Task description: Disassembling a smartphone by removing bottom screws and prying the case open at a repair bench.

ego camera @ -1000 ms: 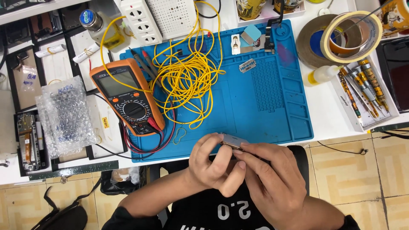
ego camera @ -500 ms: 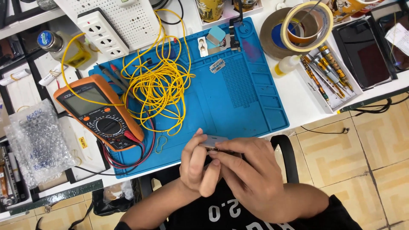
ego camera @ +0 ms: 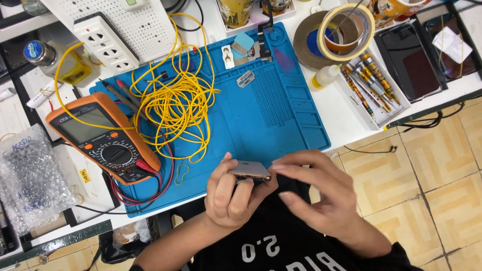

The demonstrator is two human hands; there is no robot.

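Phone point(ego camera: 249, 170) between both hands, above blue mat point(ego camera: 281, 115)

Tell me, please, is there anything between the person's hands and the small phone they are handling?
Nothing visible is between them. The left hand already grips the phone from below, and the right hand touches its right end with a fingertip. The yellow wire and the multimeter lie apart on the blue mat.

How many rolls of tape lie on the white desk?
2: a wide brown tape roll beside the blue mat's upper right corner, and a cream masking tape roll leaning on it. Others may be hidden.
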